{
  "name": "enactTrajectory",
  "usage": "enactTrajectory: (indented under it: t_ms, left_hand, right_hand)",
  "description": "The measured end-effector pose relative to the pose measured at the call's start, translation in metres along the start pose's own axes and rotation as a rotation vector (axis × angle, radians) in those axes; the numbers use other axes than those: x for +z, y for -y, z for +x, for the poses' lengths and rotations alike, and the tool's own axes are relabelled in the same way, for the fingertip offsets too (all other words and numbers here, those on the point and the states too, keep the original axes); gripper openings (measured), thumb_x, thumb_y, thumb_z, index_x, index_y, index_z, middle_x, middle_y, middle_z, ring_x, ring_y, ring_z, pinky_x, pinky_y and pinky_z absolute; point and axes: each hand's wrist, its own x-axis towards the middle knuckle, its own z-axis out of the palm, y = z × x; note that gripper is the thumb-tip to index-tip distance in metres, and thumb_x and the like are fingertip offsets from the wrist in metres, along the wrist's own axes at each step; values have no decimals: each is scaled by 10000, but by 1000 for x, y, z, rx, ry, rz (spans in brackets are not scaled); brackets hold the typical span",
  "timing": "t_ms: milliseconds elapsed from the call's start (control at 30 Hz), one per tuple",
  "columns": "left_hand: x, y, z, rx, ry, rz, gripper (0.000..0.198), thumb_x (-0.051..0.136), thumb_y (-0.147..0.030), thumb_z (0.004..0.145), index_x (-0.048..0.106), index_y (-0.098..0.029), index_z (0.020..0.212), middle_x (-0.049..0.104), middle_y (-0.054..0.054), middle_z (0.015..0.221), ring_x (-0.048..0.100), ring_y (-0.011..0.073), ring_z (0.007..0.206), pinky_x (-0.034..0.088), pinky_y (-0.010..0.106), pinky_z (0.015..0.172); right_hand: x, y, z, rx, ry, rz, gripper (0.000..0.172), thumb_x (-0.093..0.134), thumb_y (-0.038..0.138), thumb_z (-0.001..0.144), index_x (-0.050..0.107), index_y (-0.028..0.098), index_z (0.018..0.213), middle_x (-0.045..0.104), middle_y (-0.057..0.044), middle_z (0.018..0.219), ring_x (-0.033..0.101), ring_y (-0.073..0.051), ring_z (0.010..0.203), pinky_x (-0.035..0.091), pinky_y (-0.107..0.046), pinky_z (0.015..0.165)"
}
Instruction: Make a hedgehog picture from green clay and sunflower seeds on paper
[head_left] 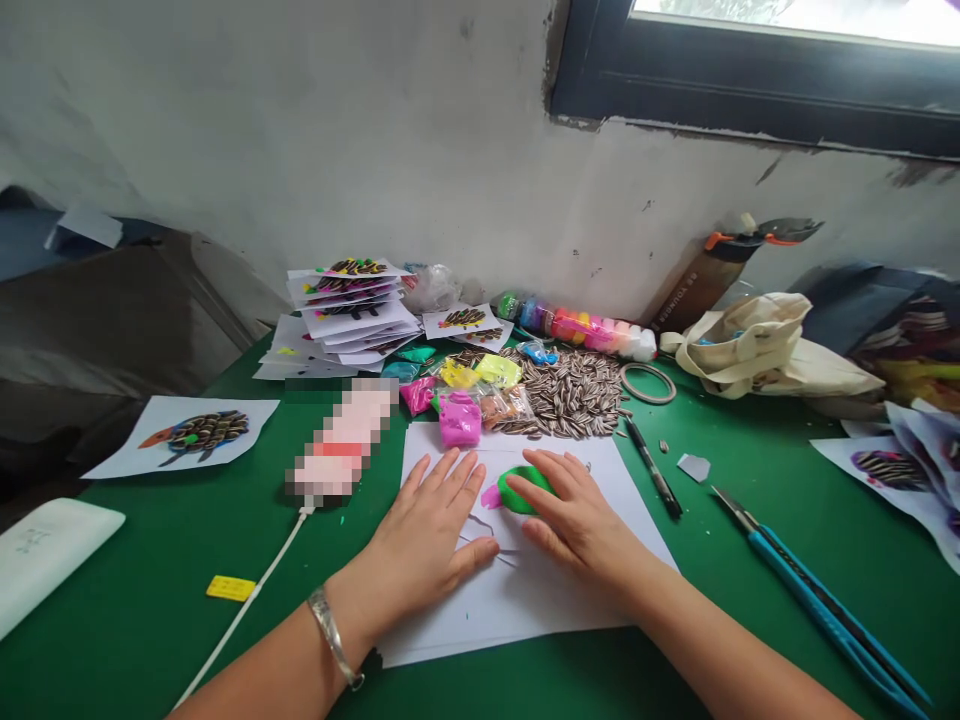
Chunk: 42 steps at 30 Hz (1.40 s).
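White paper [600,590] lies on the green table in front of me, with dark drawn lines on it. On it is a flattened piece of green modelling clay [517,492], with a small pink clay piece [490,497] at its left end. My left hand [435,525] rests flat on the paper, fingers stretched out, to the left of the clay. The fingers of my right hand [570,510] are spread over the right part of the green clay and touch it. That part of the clay is hidden under them.
Behind the paper are bagged clay, including a pink pack [459,418], and a heap of sunflower seeds [577,390]. A pen [652,468] and a blue utility knife [817,590] lie to the right. Stacked seed pictures [360,320] and a cable [247,600] are at left.
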Motion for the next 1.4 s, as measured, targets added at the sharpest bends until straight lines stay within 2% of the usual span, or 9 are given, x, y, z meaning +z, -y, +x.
enactTrajectory:
  t_ms: [267,433,633,833,1033,1233,1400]
  left_hand:
    - [-7,-4,2,-28,65,-3,709,324,-631,922,316,-194,1481,306,84,1550,207,294,1443,157,504,1164]
    - [-5,-3,2,-24,56,2,719,316,-634,923,297,-190,1488,302,89,1551,194,290,1447,148,503,1166]
    - [0,-2,1,-13,15,-9,703,319,-638,921,304,-220,1486,318,72,1548,202,287,1445,147,504,1169]
    - [-2,-2,1,-17,37,4,728,304,-642,922,300,-181,1487,303,95,1550,207,291,1443,155,494,1167]
    - [0,-1,0,-17,26,3,705,313,-638,922,307,-214,1485,318,76,1548,210,289,1442,151,493,1166]
    - [-2,-1,1,-22,44,2,724,306,-639,922,297,-189,1489,290,89,1555,201,291,1445,150,502,1166]
    - [-3,-2,2,-26,49,-1,707,322,-634,922,315,-203,1482,302,78,1551,205,291,1444,150,501,1168]
  right_hand:
    - [-3,9,1,-37,56,-28,371,469,414,951,574,310,1292,448,-125,1447,371,-322,1348,266,-622,1084]
    - [-1,6,-1,-45,19,-28,410,459,423,954,530,308,1341,390,-136,1485,337,-323,1370,275,-622,1079]
    - [-5,9,1,-70,22,-8,351,478,437,943,601,328,1254,484,-93,1420,376,-310,1346,222,-624,1106]
    - [-6,9,1,-60,37,-10,388,462,424,951,555,314,1311,396,-124,1482,333,-319,1372,252,-634,1086]
    - [-9,12,3,-47,41,36,313,468,422,948,637,326,1193,500,-81,1401,386,-305,1335,251,-625,1093]
    - [-8,9,1,-67,29,30,375,471,446,944,575,323,1282,422,-103,1464,354,-305,1358,245,-618,1099]
    - [-6,8,1,-63,43,52,336,468,456,947,607,337,1228,469,-71,1430,349,-297,1364,207,-616,1118]
